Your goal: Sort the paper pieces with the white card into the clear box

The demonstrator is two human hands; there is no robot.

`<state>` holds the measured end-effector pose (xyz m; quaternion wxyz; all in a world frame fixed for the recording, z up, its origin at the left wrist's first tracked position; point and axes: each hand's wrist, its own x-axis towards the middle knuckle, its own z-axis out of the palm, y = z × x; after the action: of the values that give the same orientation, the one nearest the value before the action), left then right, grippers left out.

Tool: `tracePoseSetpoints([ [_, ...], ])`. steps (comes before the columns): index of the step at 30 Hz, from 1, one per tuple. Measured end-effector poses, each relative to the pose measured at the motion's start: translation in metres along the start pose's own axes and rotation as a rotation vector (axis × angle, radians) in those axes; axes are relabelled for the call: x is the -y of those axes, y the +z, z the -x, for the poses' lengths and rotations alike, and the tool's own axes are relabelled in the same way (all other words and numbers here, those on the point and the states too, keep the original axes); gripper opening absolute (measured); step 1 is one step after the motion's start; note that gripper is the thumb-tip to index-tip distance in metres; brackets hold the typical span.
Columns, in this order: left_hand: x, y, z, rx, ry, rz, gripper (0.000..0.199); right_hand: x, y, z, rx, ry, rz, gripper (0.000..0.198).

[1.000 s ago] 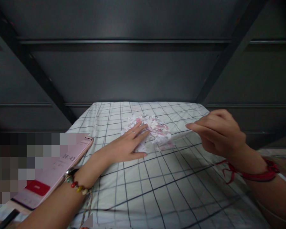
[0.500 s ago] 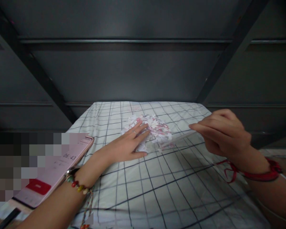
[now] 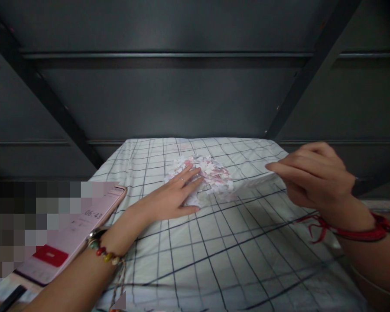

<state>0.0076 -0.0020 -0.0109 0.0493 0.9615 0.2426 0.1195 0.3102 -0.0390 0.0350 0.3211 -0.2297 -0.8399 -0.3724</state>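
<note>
At eight o'clock from a heap of paper scraps [image 3: 212, 173], a pink-edged phone [image 3: 91, 225] is set down, and beside it a beaded bracelet [image 3: 107, 256] is worn at the left wrist. The left hand [image 3: 165, 200] is laid flat, fingers spread and nothing gripped, over the seven-to-nine o'clock side of the white and pink scraps, which are borne by a grid-patterned cloth [image 3: 195, 255]. Towards three o'clock, what appears to be clear film [image 3: 255, 182] is stretched from the heap to the right hand [image 3: 315, 177], by whose fingertips it is narrowly pinched; whether the scraps are enclosed by it cannot be told. The step in hand is judged to be a steadying of the heap while the film is held out sideways; for the next move, even pressure and a gentle pinch seem to be called for, lest scraps be scattered
</note>
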Motion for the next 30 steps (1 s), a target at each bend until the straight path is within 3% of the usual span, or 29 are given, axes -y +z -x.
tracePoseSetpoints([
  [6,0.001,0.001,0.000,-0.018,0.011,0.010,0.066,0.003,0.001,-0.001,-0.020,0.082,0.031,0.030],
  [14,-0.002,-0.002,-0.001,0.019,-0.029,0.020,0.068,0.025,0.011,-0.015,-0.004,0.030,-0.055,0.026],
  [30,-0.003,-0.003,-0.002,0.033,-0.037,0.011,0.066,0.032,0.008,-0.020,-0.047,-0.025,-0.075,0.023],
])
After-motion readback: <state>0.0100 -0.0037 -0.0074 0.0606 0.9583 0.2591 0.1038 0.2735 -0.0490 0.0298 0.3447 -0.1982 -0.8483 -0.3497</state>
